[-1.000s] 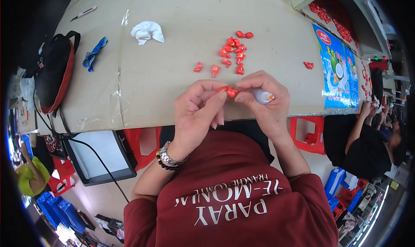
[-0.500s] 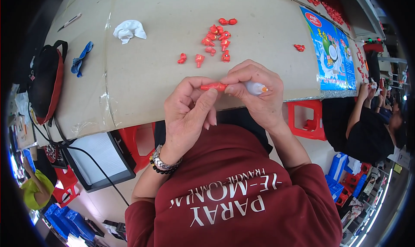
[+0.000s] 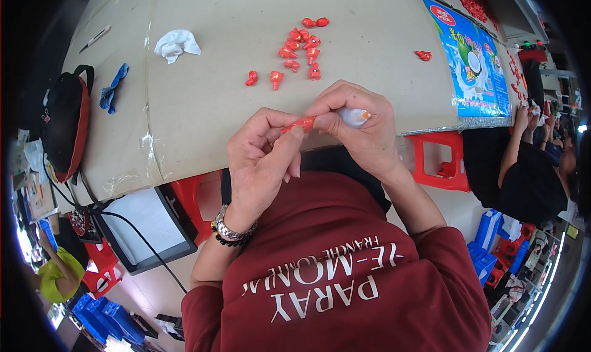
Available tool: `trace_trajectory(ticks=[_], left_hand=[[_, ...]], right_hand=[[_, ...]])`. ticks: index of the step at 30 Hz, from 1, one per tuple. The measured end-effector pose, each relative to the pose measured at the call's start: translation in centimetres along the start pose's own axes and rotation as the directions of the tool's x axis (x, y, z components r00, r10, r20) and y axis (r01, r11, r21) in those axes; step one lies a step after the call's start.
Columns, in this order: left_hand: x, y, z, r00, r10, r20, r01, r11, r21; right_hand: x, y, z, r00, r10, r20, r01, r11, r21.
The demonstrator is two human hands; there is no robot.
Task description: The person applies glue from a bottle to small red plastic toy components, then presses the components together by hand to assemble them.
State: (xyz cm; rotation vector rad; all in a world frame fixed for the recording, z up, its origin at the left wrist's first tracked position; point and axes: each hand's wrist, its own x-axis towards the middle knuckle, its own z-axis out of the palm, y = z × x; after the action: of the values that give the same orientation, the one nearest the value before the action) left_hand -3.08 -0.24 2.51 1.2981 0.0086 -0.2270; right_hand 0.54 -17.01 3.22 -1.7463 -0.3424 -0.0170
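Observation:
Between my two hands, just beyond the table's near edge, is a small glossy red plastic piece [image 3: 303,124], slightly tilted. My left hand [image 3: 261,158] pinches its left part between thumb and fingers. The thumb and index finger of my right hand [image 3: 366,123] meet its right end. Tucked in the right palm is a small white squeeze bottle [image 3: 353,117] with an orange tip pointing right. Fingers hide much of the red piece. Beyond my hands lies a loose cluster of small red plastic parts [image 3: 295,44], with a single red part [image 3: 276,79] closer to me.
Toward the left of the table [image 3: 197,100] are a crumpled white tissue [image 3: 176,45], a blue cloth strip [image 3: 113,88], a pen [image 3: 95,38] and a black-and-red bag [image 3: 64,121]. A blue printed sheet [image 3: 471,60] covers the right part. Co-workers sit at both sides; red stools [image 3: 438,161] stand below.
The red piece has gone from nearly level to tilted, its right end higher. Both hands keep their hold. The whole view has shifted slightly.

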Motion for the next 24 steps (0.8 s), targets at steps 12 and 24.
trace_trajectory(ticks=[12, 24], left_hand=[[0.03, -0.20, -0.06, 1.000, -0.014, -0.014, 0.013, 0.997, -0.080], [0.01, -0.05, -0.14, 1.000, -0.021, -0.017, 0.019, 0.997, -0.080]], right_hand=[[0.13, 0.54, -0.07, 0.991, -0.128, 0.043, 0.128, 0.992, 0.002], [0.10, 0.44, -0.22, 0.994, -0.060, 0.093, 0.057, 0.998, 0.040]])
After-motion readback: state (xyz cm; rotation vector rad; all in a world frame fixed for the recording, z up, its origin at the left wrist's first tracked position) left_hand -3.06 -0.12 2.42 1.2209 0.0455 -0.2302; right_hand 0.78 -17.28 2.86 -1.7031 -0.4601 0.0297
